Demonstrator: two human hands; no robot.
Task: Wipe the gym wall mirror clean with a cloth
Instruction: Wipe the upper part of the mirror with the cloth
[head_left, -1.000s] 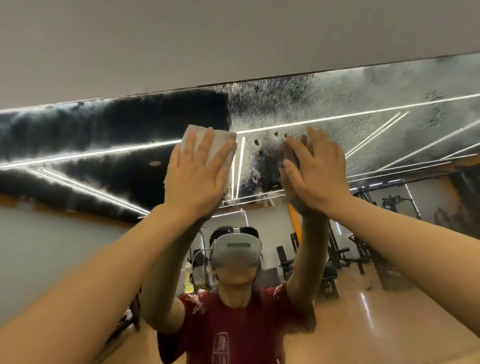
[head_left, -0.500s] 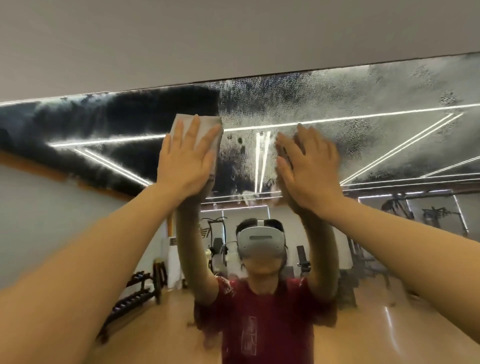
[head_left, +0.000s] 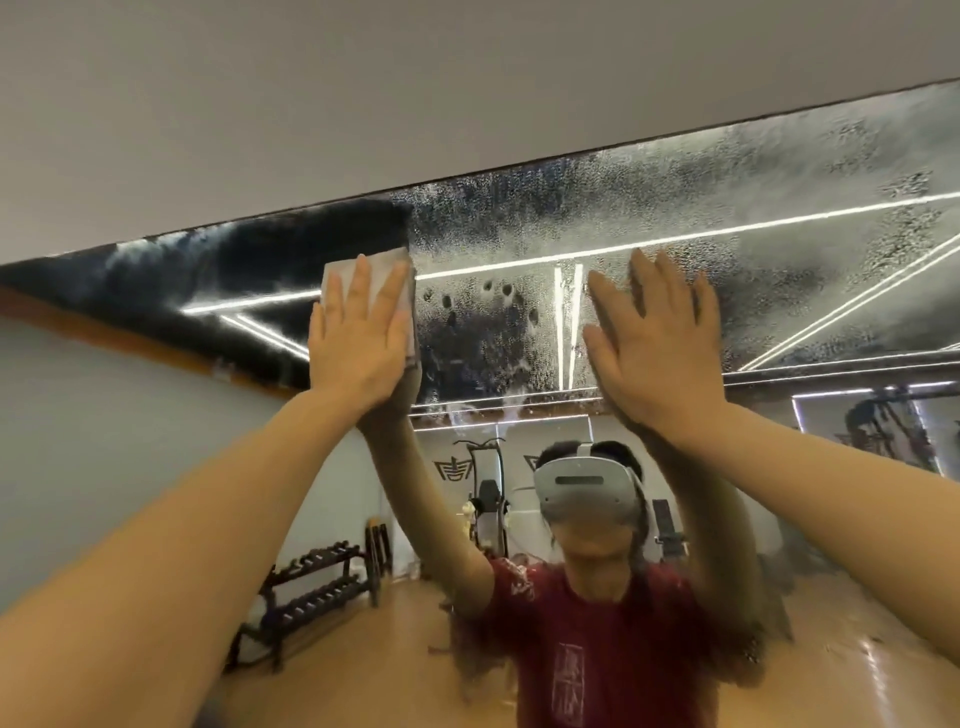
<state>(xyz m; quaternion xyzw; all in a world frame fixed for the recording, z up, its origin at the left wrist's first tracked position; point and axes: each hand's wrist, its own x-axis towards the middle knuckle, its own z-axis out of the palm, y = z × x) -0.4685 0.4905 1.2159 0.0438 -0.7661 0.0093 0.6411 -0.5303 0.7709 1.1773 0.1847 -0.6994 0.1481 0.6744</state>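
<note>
The wall mirror (head_left: 727, 270) fills the view below a grey wall band. Its upper part is covered in white spray droplets to the right, and a dark wiped patch lies to the left. My left hand (head_left: 358, 332) presses a folded white cloth (head_left: 363, 267) flat against the glass with straight fingers, near the mirror's top edge, at the border between wiped and wet glass. My right hand (head_left: 654, 343) lies flat on the wet glass to the right, fingers straight, holding nothing.
The mirror's top edge (head_left: 519, 176) runs just above the cloth. In the reflection I see a person in a red shirt with a headset, a dumbbell rack (head_left: 311, 587) at lower left and gym machines (head_left: 488, 499) behind.
The view has swung left and tilted. My left hand with the cloth has stayed high near the top edge at the wiped patch's border. My right hand remains flat on the glass.
</note>
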